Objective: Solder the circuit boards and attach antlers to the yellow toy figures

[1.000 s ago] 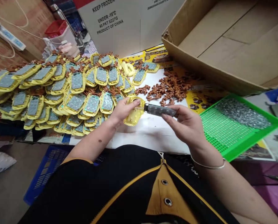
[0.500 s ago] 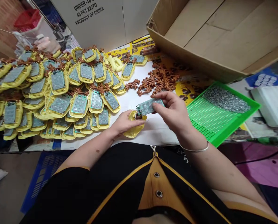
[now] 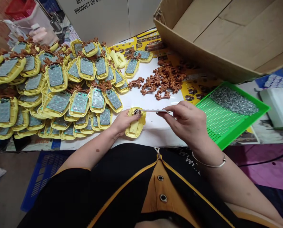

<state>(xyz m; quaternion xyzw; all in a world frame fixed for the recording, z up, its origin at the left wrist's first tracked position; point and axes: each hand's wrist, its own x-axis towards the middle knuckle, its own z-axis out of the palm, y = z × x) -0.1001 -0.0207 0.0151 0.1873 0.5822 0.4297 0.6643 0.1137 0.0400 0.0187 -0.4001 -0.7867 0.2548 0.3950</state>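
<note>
My left hand [image 3: 122, 123] grips a yellow plastic shell [image 3: 134, 128] by its left side, the thumb near a round dark part, perhaps a small speaker [image 3: 137, 112]. My right hand [image 3: 187, 122] pinches the right end of a circuit board [image 3: 154, 110], now seen edge-on as a thin strip. The board's left end reaches the upper part of the shell, beside the round part; whether they touch I cannot tell. Left of my hands lies a large heap of similar yellow shells [image 3: 55, 77] fitted with grey-covered boards and brown antler-shaped pieces.
Brown antler-shaped pieces [image 3: 165, 79] lie piled on the white table surface [image 3: 155, 128]. A green perforated tray [image 3: 217, 120] at the right holds small metal screws [image 3: 235, 99]. Behind stand an open cardboard box [image 3: 210, 60] and a white carton [image 3: 103, 22]. A blue crate [image 3: 36, 180] sits below.
My right hand has turned the board from its face to its edge. The shell in my left hand has tipped so its inside shows. The camera view has shifted.
</note>
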